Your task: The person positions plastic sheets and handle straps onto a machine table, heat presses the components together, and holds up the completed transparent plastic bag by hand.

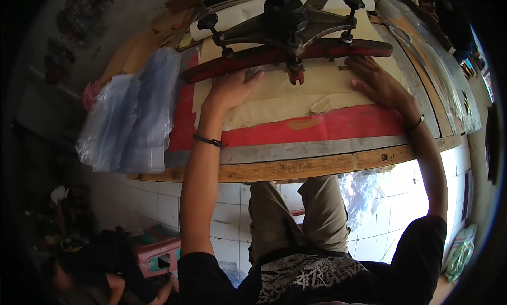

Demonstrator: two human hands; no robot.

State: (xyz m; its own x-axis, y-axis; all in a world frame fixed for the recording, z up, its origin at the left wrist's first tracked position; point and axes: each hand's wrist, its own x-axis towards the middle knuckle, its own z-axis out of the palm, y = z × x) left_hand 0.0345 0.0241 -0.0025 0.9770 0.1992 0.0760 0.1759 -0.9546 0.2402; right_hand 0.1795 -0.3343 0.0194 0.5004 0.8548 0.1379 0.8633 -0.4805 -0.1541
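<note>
On the red sheet (253, 137), the paper (285, 100) lies under the flat, spread right hand (379, 84) and the left hand (228, 92), whose grip I cannot tell, its fingers hidden by the bar (248, 61), which could pinch both if it dropped.

To your left, plastic sheets (129, 117) lie on the table (296, 168), with a pink bundle (91, 95) just beside them and cardboard (134, 54) behind. Below you, crumpled plastic (362, 196) shows against the white tiled floor (228, 210). At your lower left, a person (100, 268) is near a pink stool (153, 257); at your right is a green-and-white bag (461, 255).
</note>
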